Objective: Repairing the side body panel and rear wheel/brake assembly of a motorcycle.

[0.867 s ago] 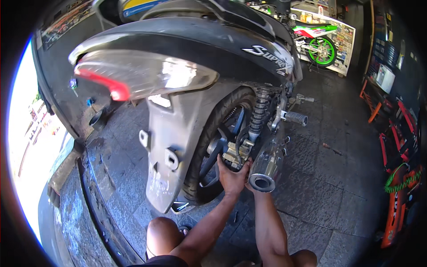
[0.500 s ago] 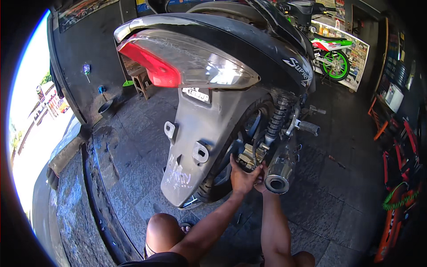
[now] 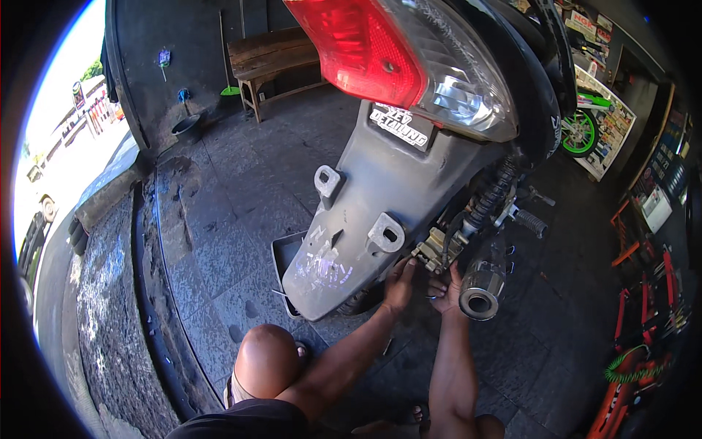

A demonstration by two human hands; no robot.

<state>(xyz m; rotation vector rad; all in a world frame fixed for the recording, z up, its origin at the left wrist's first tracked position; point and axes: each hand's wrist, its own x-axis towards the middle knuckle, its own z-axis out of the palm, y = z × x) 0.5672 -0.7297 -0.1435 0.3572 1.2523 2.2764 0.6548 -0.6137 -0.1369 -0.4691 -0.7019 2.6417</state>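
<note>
A gold-coloured brake caliper [image 3: 436,249] sits at the rear wheel of a motorcycle, between the grey rear fender [image 3: 358,197] and the silver exhaust muffler [image 3: 482,282]. From the left, my left hand [image 3: 398,287] has its fingers closed on the caliper's lower left end. Below the caliper, my right hand [image 3: 447,294] grips its lower end, thumb up beside the muffler and fingers curled in. A small shiny band shows at the right fingers; I cannot tell what it is. Above the caliper rises the black coil shock absorber [image 3: 491,196].
The red and clear tail light [image 3: 365,55] overhangs the fender. A dark tray [image 3: 281,256] lies on the floor behind the fender. A wooden bench [image 3: 270,62] and a black basin [image 3: 186,126] stand by the wall. Red racks and a green coiled hose [image 3: 632,369] are at right.
My view has moved closer and turned, so the motorcycle's rear appears larger and shifted right. The hands have drawn slightly apart, both still at the caliper. The tray and more of the bench have come into view.
</note>
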